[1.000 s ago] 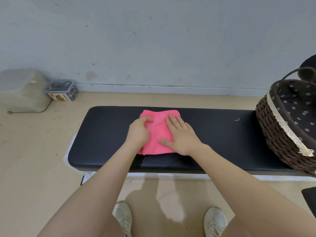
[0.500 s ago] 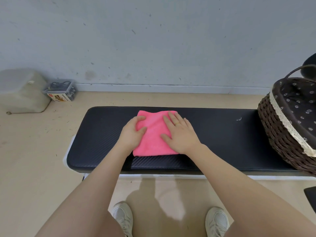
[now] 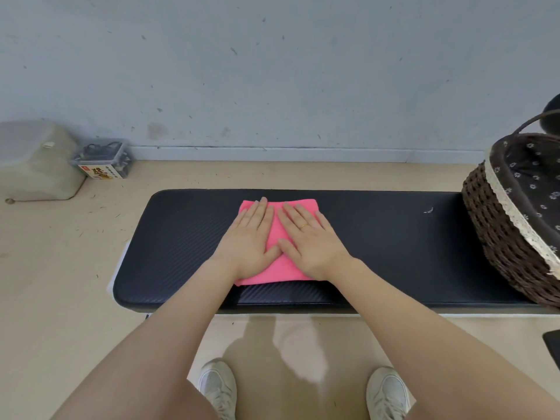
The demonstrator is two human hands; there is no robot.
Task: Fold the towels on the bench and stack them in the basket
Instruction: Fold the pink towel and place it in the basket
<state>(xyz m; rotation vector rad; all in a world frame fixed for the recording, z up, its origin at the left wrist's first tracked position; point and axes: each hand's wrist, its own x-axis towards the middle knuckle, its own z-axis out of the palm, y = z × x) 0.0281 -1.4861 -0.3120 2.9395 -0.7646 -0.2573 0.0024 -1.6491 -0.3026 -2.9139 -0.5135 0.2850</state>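
One pink towel (image 3: pixel 280 256), folded to a compact rectangle, lies mid-length on the black bench (image 3: pixel 378 237), spanning from near the far edge to near the front edge.

Left hand (image 3: pixel 247 237) and right hand (image 3: pixel 312 241) both lie flat on top of it, fingers straight and pointing toward the far edge, thumbs touching at the middle. Neither hand grasps anything; palms are only pressing the fold down. A ring (image 3: pixel 303 226) sits on one right-hand finger.

Handling, my read:
- Light, soft microfibre-type cloth with no stiffness. It will sag and unfold if lifted by one corner.
- The bench cover looks smooth, so the towel probably slides easily; a drag toward the basket could skew the layers.
- Best hold: pinch the two short sides, left and right, through all layers, or slide fingers under the front edge and clamp with thumbs on top. Lift level.
- Not fragile, so grip force doesn't matter much.

The wicker basket (image 3: pixel 497 237) stands on the bench's right end, partly cut off by the frame. The visible part of its floral lining is bare, but I can't tell about the rest.

Counts:
- towels in view: 1
- baskets: 1
- benches: 1
- hands: 2, both on the towel
- shoes (image 3: pixel 218 386) at the bottom: 2
- floor by the wall, left: 1 pale container (image 3: pixel 33 165), 1 small clear box (image 3: pixel 101 159)
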